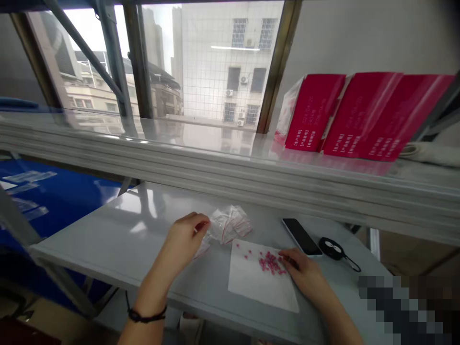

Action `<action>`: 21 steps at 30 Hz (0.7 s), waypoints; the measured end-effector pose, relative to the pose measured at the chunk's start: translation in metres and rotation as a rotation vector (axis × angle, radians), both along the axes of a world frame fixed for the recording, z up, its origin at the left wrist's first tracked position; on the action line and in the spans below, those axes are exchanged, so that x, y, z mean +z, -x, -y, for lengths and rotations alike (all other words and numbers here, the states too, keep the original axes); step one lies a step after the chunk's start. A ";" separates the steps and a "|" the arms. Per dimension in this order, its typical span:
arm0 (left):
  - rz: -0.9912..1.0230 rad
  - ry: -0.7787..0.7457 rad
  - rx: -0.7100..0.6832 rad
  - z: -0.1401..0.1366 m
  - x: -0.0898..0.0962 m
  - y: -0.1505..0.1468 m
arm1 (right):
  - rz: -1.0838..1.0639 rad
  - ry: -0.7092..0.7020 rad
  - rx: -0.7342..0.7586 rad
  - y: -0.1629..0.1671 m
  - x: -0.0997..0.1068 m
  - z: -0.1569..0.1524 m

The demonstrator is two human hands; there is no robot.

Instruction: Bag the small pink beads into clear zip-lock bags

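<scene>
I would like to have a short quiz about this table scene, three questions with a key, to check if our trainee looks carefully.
1. Which hand is nearer to the pink bits on the white sheet?
2. True or false: the phone lies on the white sheet.
3. Fill in: the left hand is nearest to the clear plastic ____.

Key:
1. The right hand.
2. False; the phone lies on the table, beside the sheet.
3. Bags.
</scene>
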State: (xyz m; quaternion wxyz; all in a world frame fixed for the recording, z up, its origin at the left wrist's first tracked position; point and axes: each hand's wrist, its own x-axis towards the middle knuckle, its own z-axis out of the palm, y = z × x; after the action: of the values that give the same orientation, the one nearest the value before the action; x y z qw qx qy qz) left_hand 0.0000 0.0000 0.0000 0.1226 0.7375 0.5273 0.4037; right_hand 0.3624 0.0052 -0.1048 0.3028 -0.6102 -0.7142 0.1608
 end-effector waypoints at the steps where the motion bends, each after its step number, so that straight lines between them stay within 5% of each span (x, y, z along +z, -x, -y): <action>1: -0.041 0.021 0.022 -0.007 -0.013 0.015 | 0.011 0.011 0.028 0.001 0.001 0.000; 5: -0.126 0.114 -0.012 -0.012 -0.058 0.048 | 0.052 0.044 0.066 0.002 0.001 -0.001; 10: -0.287 0.120 -0.182 -0.014 -0.087 0.051 | 0.076 0.027 0.035 0.000 -0.003 -0.003; 21: -0.400 0.161 -0.231 -0.021 -0.091 0.027 | 0.095 -0.049 -0.088 0.003 -0.007 -0.006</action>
State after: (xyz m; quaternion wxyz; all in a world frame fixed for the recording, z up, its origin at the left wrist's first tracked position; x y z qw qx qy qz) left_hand -0.0273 0.0208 -0.0911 0.1194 0.8460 0.4839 0.1893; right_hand 0.3590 0.0109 -0.1113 0.2900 -0.6405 -0.7040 0.1007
